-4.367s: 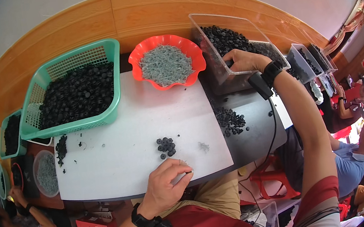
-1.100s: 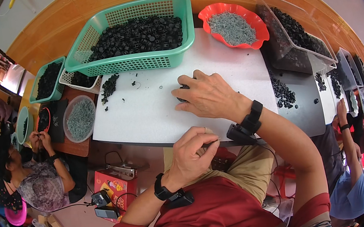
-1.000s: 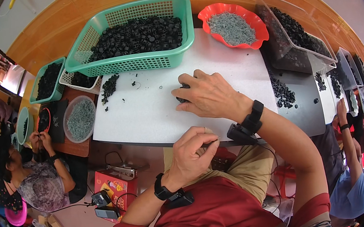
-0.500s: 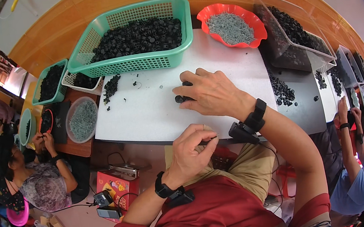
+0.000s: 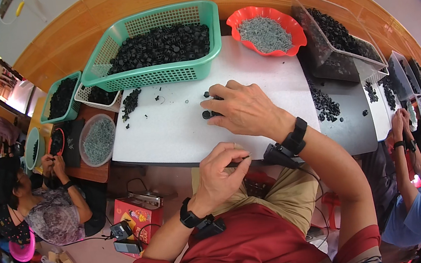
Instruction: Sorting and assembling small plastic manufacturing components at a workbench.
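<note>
My right hand (image 5: 248,108) reaches over the white work surface (image 5: 163,132), its fingers curled round several small black plastic parts (image 5: 208,115). Some of these parts stick out past the fingertips; the rest are hidden under the hand. Closer to me, at the front edge of the surface, my left hand (image 5: 221,178) is closed in a pinch. A thin dark piece (image 5: 233,164) shows between its thumb and forefinger, mostly hidden, so its kind cannot be made out. Beyond the hands lie a small pile of black parts (image 5: 131,102) and a tiny ring (image 5: 187,101).
At the back stand a green basket (image 5: 160,76) of black parts and a red scalloped bowl (image 5: 300,40) of grey screws. A clear bin (image 5: 336,56) of black parts is at right, a round tub (image 5: 83,148) of screws at left. Co-workers sit on both sides.
My right fingers have shifted slightly, and more of a black part shows by the fingertips. The left hand keeps its pinch almost in place. The whole view has moved a little.
</note>
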Motion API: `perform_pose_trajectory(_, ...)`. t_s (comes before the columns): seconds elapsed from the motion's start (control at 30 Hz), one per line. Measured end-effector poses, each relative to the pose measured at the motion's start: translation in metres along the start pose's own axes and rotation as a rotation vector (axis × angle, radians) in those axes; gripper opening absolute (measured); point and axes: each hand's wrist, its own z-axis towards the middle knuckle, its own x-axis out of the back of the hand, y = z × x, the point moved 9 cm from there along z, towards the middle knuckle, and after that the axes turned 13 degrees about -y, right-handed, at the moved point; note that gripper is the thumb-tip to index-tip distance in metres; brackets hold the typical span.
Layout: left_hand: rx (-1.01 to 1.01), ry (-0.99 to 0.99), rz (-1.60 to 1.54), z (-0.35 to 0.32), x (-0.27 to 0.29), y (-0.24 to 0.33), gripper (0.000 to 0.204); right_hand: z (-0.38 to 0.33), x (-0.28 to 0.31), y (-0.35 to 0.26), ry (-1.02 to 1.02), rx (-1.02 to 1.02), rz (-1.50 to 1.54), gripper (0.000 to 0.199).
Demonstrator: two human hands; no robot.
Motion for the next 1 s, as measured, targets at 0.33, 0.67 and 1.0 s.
perform_pose_trajectory(0.33, -0.017, -0.007, 0.008, -0.001, -0.002, -0.003, 0.014, -0.003, 0.000, -0.002, 0.084, 0.031, 0.061, 0.024)
perform_pose_trajectory(0.67, 0.006, -0.024, 0.008, -0.001, -0.004, -0.007, 0.014, -0.008, -0.001, 0.000, -0.007, 0.027, 0.154, 0.024)
perform_pose_trajectory(1.0, 0.044, -0.033, -0.018, -0.001, -0.005, -0.007, 0.015, -0.018, 0.009, 0.003, 0.038, 0.016, 0.173, 0.026)
